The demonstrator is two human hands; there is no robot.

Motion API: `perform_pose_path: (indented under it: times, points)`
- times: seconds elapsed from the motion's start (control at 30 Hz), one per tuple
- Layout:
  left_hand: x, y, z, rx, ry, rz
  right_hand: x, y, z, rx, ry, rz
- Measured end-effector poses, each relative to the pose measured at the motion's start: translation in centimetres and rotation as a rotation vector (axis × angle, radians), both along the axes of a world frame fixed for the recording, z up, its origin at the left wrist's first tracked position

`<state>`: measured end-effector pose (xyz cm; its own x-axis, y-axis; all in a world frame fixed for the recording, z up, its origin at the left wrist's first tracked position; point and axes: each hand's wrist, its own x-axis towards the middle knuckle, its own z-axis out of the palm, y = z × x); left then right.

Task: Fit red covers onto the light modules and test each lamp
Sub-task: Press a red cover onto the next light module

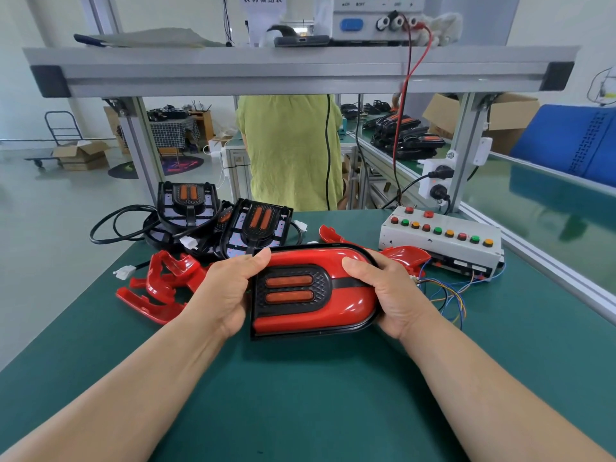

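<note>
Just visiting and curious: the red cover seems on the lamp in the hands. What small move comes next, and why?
Probably carry the lamp right, toward the button box, for testing. The red cover already sits on it, left hand and right hand grip its ends, and the box's coloured wires lie close by.

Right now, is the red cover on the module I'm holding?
On. The red cover spans the black module, framing its orange reflectors.

A glossy red plastic lamp cover [336,261] frames two orange oblong reflectors [289,289] in black honeycomb-patterned trim, over a dark green bench mat [300,395].
</note>
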<state>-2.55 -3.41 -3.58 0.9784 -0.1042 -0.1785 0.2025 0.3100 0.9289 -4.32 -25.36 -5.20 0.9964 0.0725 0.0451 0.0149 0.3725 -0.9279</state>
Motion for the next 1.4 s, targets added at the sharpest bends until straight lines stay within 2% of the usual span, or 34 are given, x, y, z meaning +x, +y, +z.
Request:
perform_pose_path:
  times: [0.37, 0.67, 0.8, 0.97, 1.27, 1.4]
  points:
    - [-0.1, 0.3, 0.0, -0.043, -0.11, -0.091, -0.1, -0.3, 0.4, 0.012, -0.051, 0.042]
    - [0.2, 0.9, -0.1, 0.1, -0.124, -0.126, 0.0, -0.6, 0.1, 0.013, 0.039, 0.095]
    - [0.2, 1.5, 0.0, 0.135, -0.128, -0.204, 0.0, -0.8, 0.4, 0.07, 0.091, 0.157]
    - [0.1, 2.2, 0.2, 0.083, -0.117, -0.325, -0.1, -1.2, 0.3, 0.026, 0.034, 0.163]
    - [0.3, 1.8, -0.2, 0.133, -0.188, -0.242, -0.1, -1.5, 0.2, 0.007, 0.025, 0.135]
    - [0.3, 1.3, -0.2, 0.146, -0.153, -0.247, -0.2, -1.6, 0.3, -0.025, 0.058, 0.106]
